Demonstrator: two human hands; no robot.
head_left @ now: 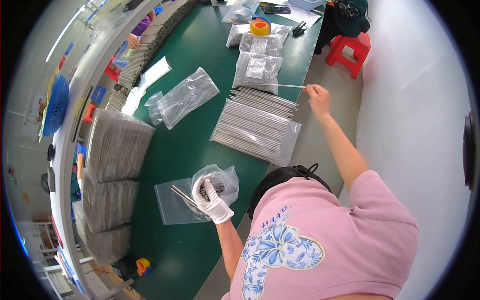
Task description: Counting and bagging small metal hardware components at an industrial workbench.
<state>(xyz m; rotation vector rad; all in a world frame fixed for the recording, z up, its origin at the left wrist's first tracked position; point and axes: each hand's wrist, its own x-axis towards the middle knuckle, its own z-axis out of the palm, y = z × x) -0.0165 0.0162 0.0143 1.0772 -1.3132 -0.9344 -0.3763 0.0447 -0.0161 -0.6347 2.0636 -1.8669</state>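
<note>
My left hand (212, 201), in a white glove, is closed around a bundle of thin metal rods (183, 195), their ends showing beside the fingers. A clear plastic bag (170, 209) lies under and around that hand. Out to the right, my bare right hand (318, 98) pinches one end of a single long thin rod (280, 86). This rod reaches left, just above the far edge of a row of loose rods (267, 102). Nearer me, more rods lie side by side in a clear bag (292, 142); I cannot tell whether the rods touch.
Packets of small grey parts (257, 69) lie beyond the rods, with a yellow tape roll (260, 27) on top. Tall stacks of bagged rods (117, 145) line the left side. A flat clear bag (190, 97) lies mid-table. A red stool (350, 52) and other people are farther off.
</note>
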